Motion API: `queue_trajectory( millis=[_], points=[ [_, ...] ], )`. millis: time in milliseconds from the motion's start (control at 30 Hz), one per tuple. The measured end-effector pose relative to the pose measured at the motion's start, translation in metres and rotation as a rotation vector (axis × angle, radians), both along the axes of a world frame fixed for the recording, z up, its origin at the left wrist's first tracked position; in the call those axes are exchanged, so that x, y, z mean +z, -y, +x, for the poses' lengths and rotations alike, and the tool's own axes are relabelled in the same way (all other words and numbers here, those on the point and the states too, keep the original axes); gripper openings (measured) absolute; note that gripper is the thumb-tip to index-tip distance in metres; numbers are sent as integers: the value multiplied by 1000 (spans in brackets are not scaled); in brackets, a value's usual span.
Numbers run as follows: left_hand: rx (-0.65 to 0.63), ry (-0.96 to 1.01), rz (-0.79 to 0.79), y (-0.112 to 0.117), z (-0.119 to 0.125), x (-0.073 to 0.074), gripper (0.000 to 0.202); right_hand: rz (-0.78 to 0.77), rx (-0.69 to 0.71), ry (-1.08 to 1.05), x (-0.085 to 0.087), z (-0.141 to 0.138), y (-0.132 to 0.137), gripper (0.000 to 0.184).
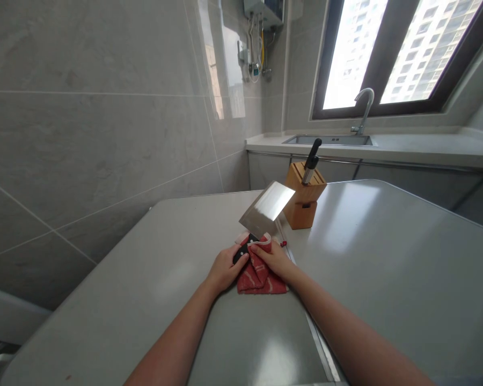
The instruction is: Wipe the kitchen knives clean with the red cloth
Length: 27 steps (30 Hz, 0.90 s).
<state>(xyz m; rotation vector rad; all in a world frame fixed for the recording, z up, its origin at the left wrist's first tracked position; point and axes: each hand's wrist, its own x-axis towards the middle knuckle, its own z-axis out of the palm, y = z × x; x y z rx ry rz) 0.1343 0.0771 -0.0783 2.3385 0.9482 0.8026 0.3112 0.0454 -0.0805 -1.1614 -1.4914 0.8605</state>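
My left hand [226, 266] is closed around the black riveted handle [240, 253] of a cleaver. The broad shiny blade [268, 207] tilts up and to the right, away from me, above the table. A red cloth [261, 276] with pale markings and a white edge is bunched about the handle near the blade's base. My right hand [277, 257] grips this cloth, thumb on top, pressing it against the cleaver. The cloth's lower part hangs towards the table, and the right fingers are mostly hidden behind it.
A wooden knife block [301, 214] with black-handled knives [312, 161] stands just beyond the blade, on the right. A metal-edged seam runs along the pale table [177, 252]. Behind are a counter with a sink [330, 140] and a faucet [365, 110]. A tiled wall borders the left.
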Motion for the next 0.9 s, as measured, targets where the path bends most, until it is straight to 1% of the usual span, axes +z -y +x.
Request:
queue_trajectory(
  millis=[100, 267, 567, 900],
  points=[
    [-7, 10, -6, 0, 0, 0, 34, -11, 9, 7, -3, 0, -2, 33],
    [12, 14, -10, 0, -1, -1, 36, -1, -24, -4, -5, 0, -4, 29],
    [22, 48, -12, -2, -2, -2, 37, 36, -8, -5, -10, 0, -8, 30],
    [21, 26, 21, 0, -1, 1, 35, 8, 14, 5, -1, -2, 0, 32]
  ],
)
